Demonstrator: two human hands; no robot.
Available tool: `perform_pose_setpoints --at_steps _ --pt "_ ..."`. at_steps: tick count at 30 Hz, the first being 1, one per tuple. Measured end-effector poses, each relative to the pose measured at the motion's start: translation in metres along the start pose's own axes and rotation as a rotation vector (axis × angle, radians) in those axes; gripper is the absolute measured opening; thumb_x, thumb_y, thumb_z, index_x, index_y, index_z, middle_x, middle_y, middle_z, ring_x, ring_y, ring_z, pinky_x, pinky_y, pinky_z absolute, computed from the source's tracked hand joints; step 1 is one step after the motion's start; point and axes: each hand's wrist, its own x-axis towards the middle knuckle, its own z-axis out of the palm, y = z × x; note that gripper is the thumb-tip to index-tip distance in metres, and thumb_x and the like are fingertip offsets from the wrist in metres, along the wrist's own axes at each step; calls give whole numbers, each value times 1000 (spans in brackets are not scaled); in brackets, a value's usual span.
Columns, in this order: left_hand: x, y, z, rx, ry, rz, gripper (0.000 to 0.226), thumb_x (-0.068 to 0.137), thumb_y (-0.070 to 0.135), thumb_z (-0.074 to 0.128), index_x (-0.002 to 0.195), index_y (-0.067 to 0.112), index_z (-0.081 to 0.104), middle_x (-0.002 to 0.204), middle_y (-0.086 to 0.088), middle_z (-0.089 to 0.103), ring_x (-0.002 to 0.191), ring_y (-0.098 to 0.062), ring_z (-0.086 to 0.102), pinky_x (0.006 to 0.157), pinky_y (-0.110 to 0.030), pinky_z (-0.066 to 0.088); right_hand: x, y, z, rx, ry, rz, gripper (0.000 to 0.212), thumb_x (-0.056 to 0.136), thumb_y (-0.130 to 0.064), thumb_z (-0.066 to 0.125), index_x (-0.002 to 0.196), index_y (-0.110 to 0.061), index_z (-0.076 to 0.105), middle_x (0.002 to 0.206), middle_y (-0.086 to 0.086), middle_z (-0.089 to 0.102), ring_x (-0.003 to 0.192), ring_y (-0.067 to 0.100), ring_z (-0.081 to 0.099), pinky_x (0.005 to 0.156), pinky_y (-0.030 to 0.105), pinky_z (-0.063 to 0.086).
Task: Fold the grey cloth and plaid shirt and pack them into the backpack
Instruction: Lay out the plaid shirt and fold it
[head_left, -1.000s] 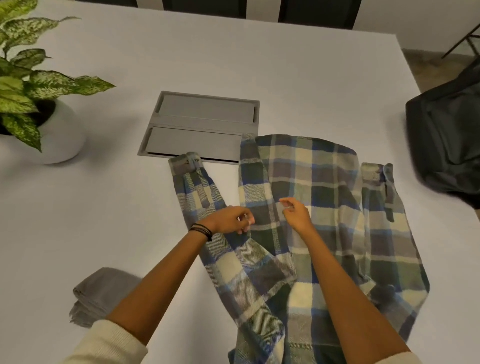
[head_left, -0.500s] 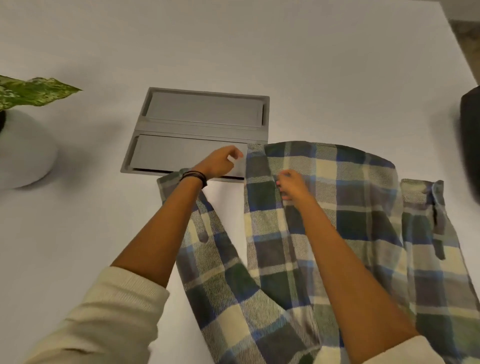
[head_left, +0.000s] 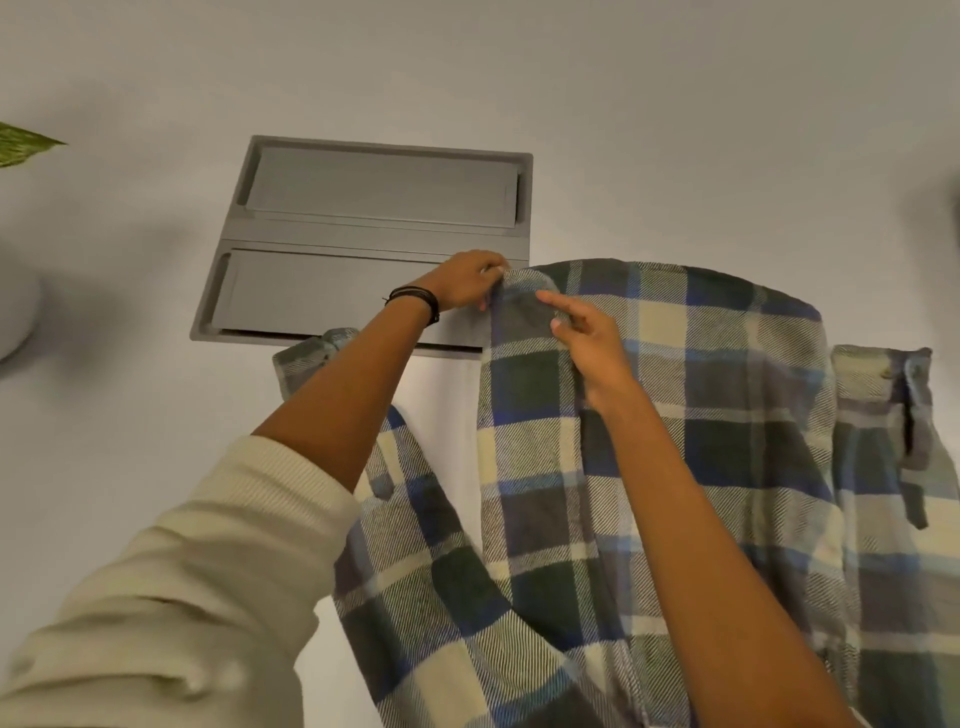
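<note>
The plaid shirt (head_left: 691, 415), blue, green and cream, lies spread on the white table with its far edge toward the grey floor box. My left hand (head_left: 462, 283) pinches the shirt's far left corner at the edge. My right hand (head_left: 587, 332) sits just beside it on the cloth, index finger stretched out, other fingers bent against the fabric. One sleeve runs under my left forearm, its cuff (head_left: 317, 353) lying left of the body. The other sleeve (head_left: 883, 415) lies at the right. The grey cloth is out of view. Only a dark blur at the right edge hints at the backpack (head_left: 953, 208).
A grey recessed cable box (head_left: 363, 223) with two lids is set into the white table (head_left: 623, 93) just beyond the shirt. At the left edge stand a white plant pot (head_left: 13, 312) and a green leaf (head_left: 26, 148).
Both hands slid up the shirt toward its far edge; my left hand took hold of the far left corner. The view tilted closer, dropping the grey cloth and most of the backpack from sight.
</note>
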Motion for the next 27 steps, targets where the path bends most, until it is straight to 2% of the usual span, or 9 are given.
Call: perform_pose_setpoints --at_steps 2,6,8,10,14,19,23,27 --pt "5 -2 -3 -39 -65 -14 24 100 25 37 102 11 56 90 -6 57 62 -8 51 49 -12 36 0 -2 -9 -1 40 -5 37 92 1 48 121 -18 61 136 1 50 129 15 42 105 26 37" --pt "14 3 -9 -8 -115 60 25 94 26 52 103 3 57 84 1 54 66 -8 51 50 -13 40 -1 -4 -33 2 109 -48 38 93 0 47 126 -15 57 147 4 37 137 15 30 109 23 30" --pt "21 13 -9 106 -7 124 26 90 24 57 104 2 58 89 -1 53 70 -11 49 60 -20 40 1 -3 -42 -24 123 -74 38 93 0 48 127 -15 56 147 4 37 137 15 30 110 25 29" --pt "27 24 -4 199 116 149 28 89 25 59 106 4 59 96 -3 55 81 -15 49 71 -25 38 4 0 -46 -41 135 -100 38 93 0 48 127 -15 56 145 4 40 136 17 33 113 32 30" --pt "34 34 13 201 242 105 24 88 21 59 103 3 62 106 -11 62 96 -23 57 79 -26 40 8 8 -50 -40 169 -90 39 93 1 47 129 -13 54 146 5 38 136 19 33 112 38 32" --pt "36 37 24 212 341 46 22 90 16 57 104 0 63 110 -14 62 101 -25 58 78 -22 37 15 18 -52 -153 138 -82 42 93 -1 49 131 -20 51 148 5 34 137 21 30 113 40 31" --pt "39 34 33 197 409 -11 19 93 9 49 102 0 63 110 -15 62 98 -27 60 76 -24 41 22 23 -52 -220 139 -86 44 92 0 49 133 -18 49 148 6 35 138 21 30 113 33 28" --pt "34 32 48 256 432 1 31 90 -4 44 119 4 53 125 -16 48 104 -28 54 83 -25 44 19 30 -55 -312 92 -90 48 94 -4 48 139 -18 41 150 7 31 140 22 25 113 31 25"
